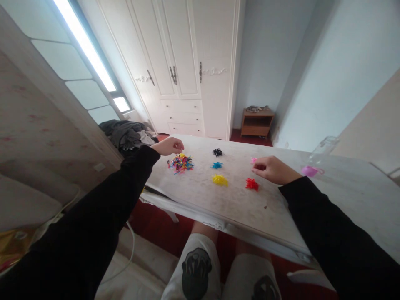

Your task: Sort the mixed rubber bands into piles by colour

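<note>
My left hand point(170, 146) hangs over the far edge of a mixed heap of small, thin, many-coloured pieces point(181, 164), its fingers curled together. Whatever its fingertips hold, if anything, is too small to make out. Over on the right, my right hand point(271, 169) is pinched closed beside a small pink pile point(253, 160), partly behind it. Any piece in that pinch is hidden. Between the hands lie single-colour piles: black point(217, 152), blue point(216, 165) and yellow point(220, 180). A red pile point(251, 184) sits just nearer than my right hand.
The piles rest on a pale table point(200, 196). Farther right are a clear jar lying tilted point(324, 148) and a pink rounded object point(310, 171). Clothes point(125, 134) are heaped beyond the left end. A white wardrobe point(184, 54) and a small wooden cabinet point(256, 123) stand behind.
</note>
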